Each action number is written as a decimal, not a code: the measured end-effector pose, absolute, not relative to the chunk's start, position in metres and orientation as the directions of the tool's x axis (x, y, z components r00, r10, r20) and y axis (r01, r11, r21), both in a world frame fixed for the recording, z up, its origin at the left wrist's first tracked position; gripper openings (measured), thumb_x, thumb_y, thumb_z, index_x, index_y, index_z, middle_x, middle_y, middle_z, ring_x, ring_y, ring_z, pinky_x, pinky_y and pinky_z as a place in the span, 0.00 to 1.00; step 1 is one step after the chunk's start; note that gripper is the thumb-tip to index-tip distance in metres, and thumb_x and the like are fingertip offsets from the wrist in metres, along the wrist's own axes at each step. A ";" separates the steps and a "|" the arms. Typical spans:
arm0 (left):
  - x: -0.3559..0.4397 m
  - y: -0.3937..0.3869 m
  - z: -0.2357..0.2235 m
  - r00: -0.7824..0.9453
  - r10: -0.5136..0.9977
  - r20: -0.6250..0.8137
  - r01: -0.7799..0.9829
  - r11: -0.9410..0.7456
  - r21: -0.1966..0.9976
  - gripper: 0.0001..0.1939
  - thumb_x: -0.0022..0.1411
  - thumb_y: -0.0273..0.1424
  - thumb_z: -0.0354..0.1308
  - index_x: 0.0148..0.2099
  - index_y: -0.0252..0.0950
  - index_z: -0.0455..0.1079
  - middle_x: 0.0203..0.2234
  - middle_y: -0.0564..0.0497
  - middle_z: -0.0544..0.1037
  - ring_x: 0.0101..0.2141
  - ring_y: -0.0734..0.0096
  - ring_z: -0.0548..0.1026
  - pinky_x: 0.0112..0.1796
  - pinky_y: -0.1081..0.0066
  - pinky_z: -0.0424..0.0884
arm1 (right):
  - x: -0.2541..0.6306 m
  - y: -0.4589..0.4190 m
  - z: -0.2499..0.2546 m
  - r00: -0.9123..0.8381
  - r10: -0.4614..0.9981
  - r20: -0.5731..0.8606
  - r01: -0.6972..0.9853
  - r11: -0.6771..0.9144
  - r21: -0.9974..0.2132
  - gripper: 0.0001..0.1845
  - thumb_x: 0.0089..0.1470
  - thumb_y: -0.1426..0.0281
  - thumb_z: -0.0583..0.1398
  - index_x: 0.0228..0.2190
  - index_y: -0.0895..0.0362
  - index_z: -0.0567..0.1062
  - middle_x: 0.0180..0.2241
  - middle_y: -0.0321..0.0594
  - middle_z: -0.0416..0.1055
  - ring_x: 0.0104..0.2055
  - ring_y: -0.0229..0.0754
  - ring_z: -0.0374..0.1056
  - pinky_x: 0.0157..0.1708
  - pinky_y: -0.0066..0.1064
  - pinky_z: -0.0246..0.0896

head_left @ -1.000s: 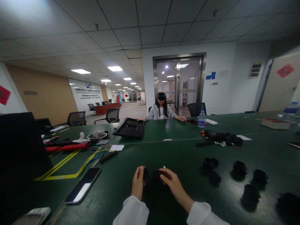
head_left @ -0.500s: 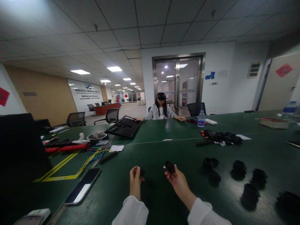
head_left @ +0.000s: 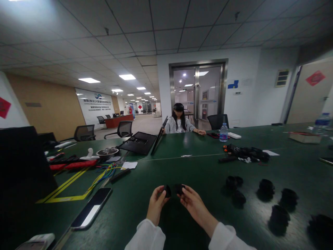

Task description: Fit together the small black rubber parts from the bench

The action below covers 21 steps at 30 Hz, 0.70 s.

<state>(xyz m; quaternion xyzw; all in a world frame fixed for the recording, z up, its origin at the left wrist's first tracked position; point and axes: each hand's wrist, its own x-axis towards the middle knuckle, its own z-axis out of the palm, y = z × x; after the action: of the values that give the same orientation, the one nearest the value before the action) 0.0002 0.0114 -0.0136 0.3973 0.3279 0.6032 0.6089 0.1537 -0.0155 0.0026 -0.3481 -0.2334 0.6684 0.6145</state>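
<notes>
My left hand [head_left: 155,205] is closed around a small black ring-shaped part [head_left: 167,191], its round opening turned to the right. My right hand [head_left: 194,205] pinches a short black cylindrical part [head_left: 178,189], lying sideways and pointing left. The two parts face each other above the table with a narrow gap between them. To the right of my hands, several black round fittings [head_left: 279,217] with ridged edges are spread over the green table [head_left: 197,232].
A phone [head_left: 91,208] lies to the left beside yellow tape and coloured wires [head_left: 110,171]. Across the table sits a person [head_left: 179,123], one hand at an upright black panel [head_left: 159,136]. A water bottle [head_left: 223,132] and a black pile [head_left: 246,153] stand farther right.
My hands have come closer together, and the part in my right hand has tipped from upright to sideways. Across the table, a black panel has been raised upright by the person.
</notes>
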 end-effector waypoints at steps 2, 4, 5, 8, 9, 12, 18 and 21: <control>0.001 0.009 -0.013 0.083 0.993 0.086 -0.447 -0.040 0.894 0.15 0.44 0.34 0.62 0.36 0.35 0.67 0.33 0.50 0.70 0.36 0.67 0.71 0.36 0.68 0.69 | 0.150 -0.018 0.002 0.008 0.983 -0.181 -0.630 -0.135 -0.765 0.18 0.37 0.69 0.64 0.34 0.57 0.70 0.30 0.37 0.70 0.31 0.35 0.67 0.28 0.24 0.63; 0.002 0.008 -0.014 0.092 0.990 0.104 -0.410 -0.057 0.910 0.14 0.43 0.34 0.62 0.34 0.35 0.66 0.31 0.52 0.69 0.34 0.70 0.71 0.35 0.70 0.69 | 0.146 -0.020 0.003 0.036 0.984 -0.176 -0.615 -0.117 -0.780 0.17 0.36 0.68 0.64 0.33 0.57 0.70 0.32 0.37 0.70 0.33 0.35 0.66 0.28 0.25 0.63; 0.002 0.008 -0.015 0.098 0.988 0.116 -0.385 -0.070 0.920 0.14 0.43 0.35 0.62 0.33 0.35 0.65 0.30 0.53 0.69 0.32 0.71 0.70 0.34 0.71 0.68 | 0.145 -0.021 0.004 0.042 0.985 -0.169 -0.611 -0.108 -0.784 0.17 0.36 0.68 0.64 0.33 0.57 0.70 0.33 0.37 0.69 0.34 0.36 0.66 0.29 0.26 0.63; 0.004 0.009 -0.017 0.139 0.978 0.155 -0.279 -0.112 0.954 0.12 0.44 0.35 0.61 0.28 0.34 0.63 0.24 0.55 0.68 0.27 0.75 0.69 0.30 0.75 0.66 | 0.142 -0.026 0.008 -0.002 0.992 -0.129 -0.618 -0.103 -0.779 0.18 0.38 0.65 0.62 0.34 0.55 0.69 0.34 0.37 0.69 0.36 0.38 0.66 0.32 0.29 0.64; 0.004 0.009 -0.017 0.162 0.972 0.172 -0.237 -0.131 0.963 0.12 0.44 0.35 0.61 0.27 0.34 0.63 0.23 0.55 0.68 0.26 0.75 0.68 0.30 0.76 0.65 | 0.141 -0.028 0.010 -0.035 0.993 -0.117 -0.625 -0.113 -0.772 0.18 0.39 0.64 0.62 0.35 0.54 0.68 0.34 0.37 0.69 0.36 0.38 0.66 0.33 0.31 0.64; 0.006 0.007 -0.014 0.237 0.945 0.227 -0.145 -0.197 0.970 0.12 0.43 0.35 0.62 0.25 0.34 0.64 0.22 0.55 0.68 0.27 0.73 0.68 0.31 0.75 0.64 | 0.138 -0.031 0.013 -0.104 0.992 -0.074 -0.643 -0.123 -0.756 0.18 0.40 0.62 0.60 0.37 0.52 0.66 0.33 0.36 0.69 0.35 0.39 0.67 0.34 0.35 0.63; 0.007 0.001 -0.007 0.293 0.942 0.167 -0.150 -0.128 0.980 0.14 0.48 0.38 0.57 0.36 0.35 0.67 0.32 0.48 0.71 0.35 0.65 0.69 0.30 0.71 0.67 | 0.164 -0.011 0.018 0.150 0.988 0.040 -0.460 0.106 -0.882 0.20 0.39 0.59 0.59 0.37 0.52 0.65 0.35 0.38 0.67 0.36 0.43 0.66 0.35 0.39 0.63; 0.005 0.003 -0.008 0.233 0.966 0.111 -0.170 -0.072 0.983 0.16 0.48 0.38 0.57 0.38 0.35 0.66 0.33 0.47 0.70 0.36 0.64 0.69 0.29 0.71 0.67 | 0.208 0.001 0.038 0.350 0.886 0.305 0.093 0.291 -0.952 0.21 0.39 0.60 0.59 0.38 0.53 0.66 0.38 0.40 0.65 0.39 0.46 0.64 0.39 0.42 0.60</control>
<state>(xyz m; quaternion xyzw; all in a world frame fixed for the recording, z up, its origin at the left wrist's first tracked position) 0.0046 0.0026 -0.0081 0.5379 0.3698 0.4966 0.5721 0.2077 0.0015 0.0377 -0.5098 -0.4801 0.3076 0.6442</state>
